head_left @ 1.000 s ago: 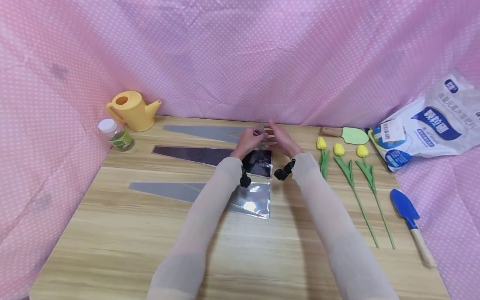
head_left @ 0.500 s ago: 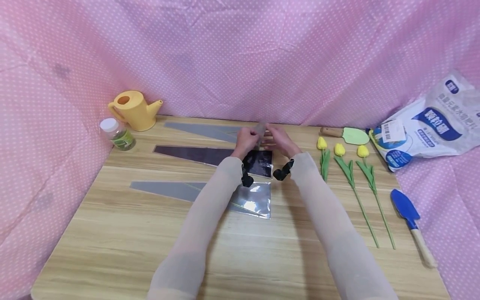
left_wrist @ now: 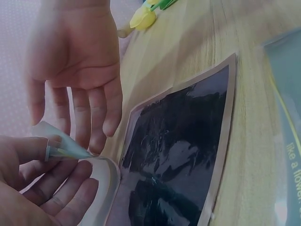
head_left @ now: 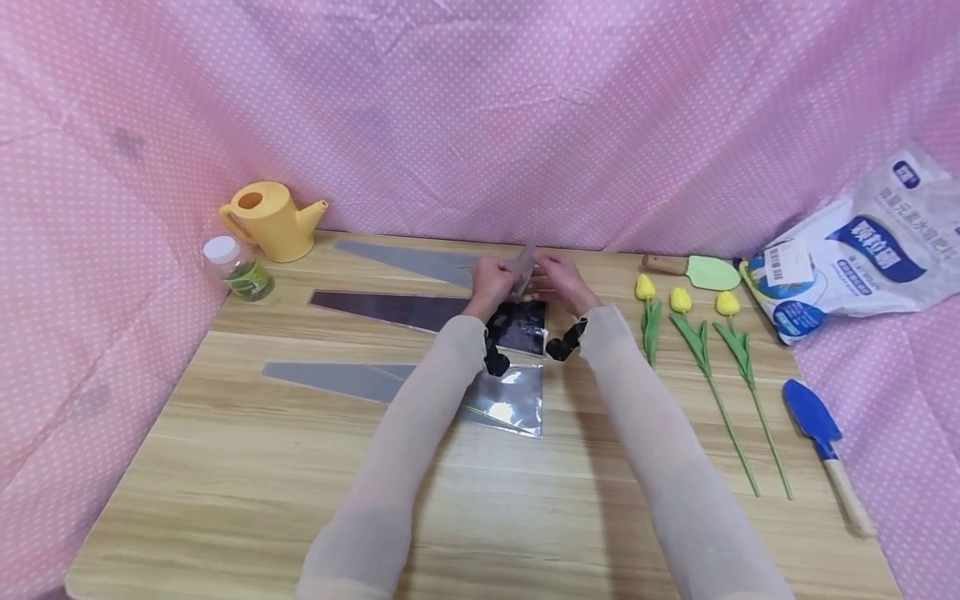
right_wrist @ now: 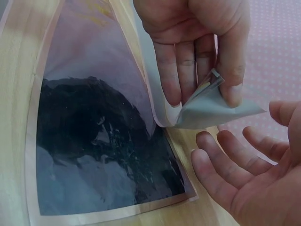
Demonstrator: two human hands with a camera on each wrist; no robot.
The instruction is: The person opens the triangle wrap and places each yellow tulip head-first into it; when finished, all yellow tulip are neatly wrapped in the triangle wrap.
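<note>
Three tapered, clear-fronted flower sleeves lie on the table. My left hand point(head_left: 491, 285) pinches the wide end of the farthest, grey sleeve point(head_left: 401, 260) between thumb and fingers. That end is lifted and bent up into a pointed fold, as the right wrist view shows of the grey sleeve point(right_wrist: 207, 115). Beside the fold, my right hand point(head_left: 561, 283) has its fingers spread, thumb near the raised corner and nothing gripped. Just in front lies a dark sleeve point(head_left: 375, 308), partly under my left wrist. A second grey sleeve point(head_left: 322, 379) is nearest me, partly covered by my left forearm.
At the back left stand a yellow watering can point(head_left: 273, 223) and a white-capped jar point(head_left: 243, 271). To the right lie three yellow tulips point(head_left: 680, 300), a green trowel point(head_left: 712, 272), a blue trowel point(head_left: 812, 412) and a white printed bag point(head_left: 862, 250). A pink dotted cloth point(head_left: 450, 125) hangs behind.
My right hand's raised fingers have come down and closer to the lifted sleeve end. More of the grey fold now shows between my hands. The other things have stayed put.
</note>
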